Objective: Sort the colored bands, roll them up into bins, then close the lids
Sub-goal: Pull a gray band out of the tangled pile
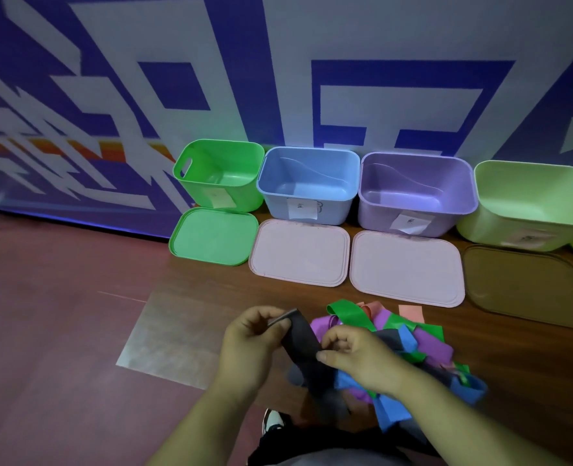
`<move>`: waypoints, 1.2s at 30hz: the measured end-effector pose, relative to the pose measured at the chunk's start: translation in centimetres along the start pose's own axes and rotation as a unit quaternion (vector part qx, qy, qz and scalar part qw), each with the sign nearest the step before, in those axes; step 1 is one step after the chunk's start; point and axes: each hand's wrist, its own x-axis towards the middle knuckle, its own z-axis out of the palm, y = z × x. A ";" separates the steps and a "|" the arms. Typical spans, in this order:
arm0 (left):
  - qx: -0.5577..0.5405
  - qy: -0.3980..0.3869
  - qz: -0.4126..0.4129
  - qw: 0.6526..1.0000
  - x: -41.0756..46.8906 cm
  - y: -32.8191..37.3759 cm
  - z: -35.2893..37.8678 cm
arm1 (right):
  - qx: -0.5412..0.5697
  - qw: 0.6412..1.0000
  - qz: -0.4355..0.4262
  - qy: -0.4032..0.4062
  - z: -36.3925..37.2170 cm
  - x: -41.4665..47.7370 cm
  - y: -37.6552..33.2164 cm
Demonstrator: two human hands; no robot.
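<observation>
My left hand (248, 344) pinches the black band's (307, 351) upper end, right hand (355, 354) pinches mid-strip; band runs diagonally toward lower right of frame.

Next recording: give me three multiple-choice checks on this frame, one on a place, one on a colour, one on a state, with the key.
1. Where does the green lid lie relative to the green bin?
A. on top of it
B. flat in front of it
C. inside it

2. What colour is the band that the left hand and right hand pinch?
A. black
B. yellow
C. white

3. What state is the blue bin in?
A. upright and open
B. closed by a lid
C. tipped on its side

Key: B, the lid rests on the surface just before the bin. A, the strip between the hands is dark, near black. A, the bin's inside shows and a pink lid lies in front of it.
</observation>
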 end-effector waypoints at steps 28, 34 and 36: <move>-0.016 0.179 -0.080 0.980 9.9 -3.5 -17.9 | -0.088 0.990 0.059 -0.095 11.1 8.4 -4.9; 0.058 0.168 -0.087 0.980 13.8 -4.4 -20.8 | -0.099 0.990 0.069 -0.074 10.1 11.1 -5.5; 0.093 0.163 -0.074 0.980 14.9 -4.6 -21.7 | -0.106 0.989 0.073 -0.070 9.8 12.4 -5.8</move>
